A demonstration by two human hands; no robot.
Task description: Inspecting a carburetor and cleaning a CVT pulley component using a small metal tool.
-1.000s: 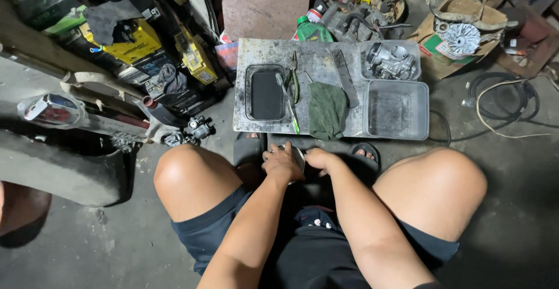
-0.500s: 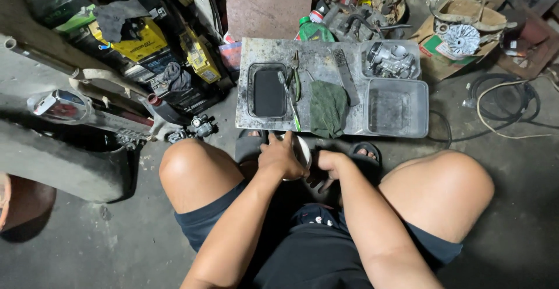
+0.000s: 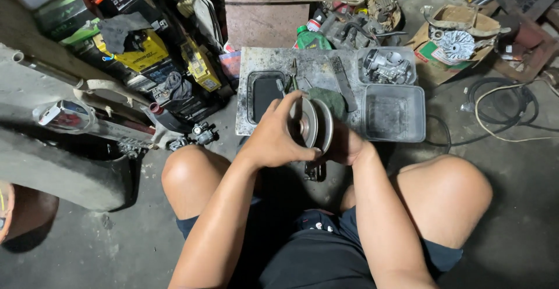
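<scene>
Yellow-black boxes [image 3: 142,53] upper left; brown-green carton [image 3: 445,47] upper right; green bottle [image 3: 310,38] top centre.

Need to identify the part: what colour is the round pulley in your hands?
Silver-grey bare metal pulley; head view.

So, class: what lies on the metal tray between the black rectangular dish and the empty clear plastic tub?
In the head view, pliers, a dark green rag and a file lie between black dish and clear tub; the raised pulley partly hides them.
</scene>
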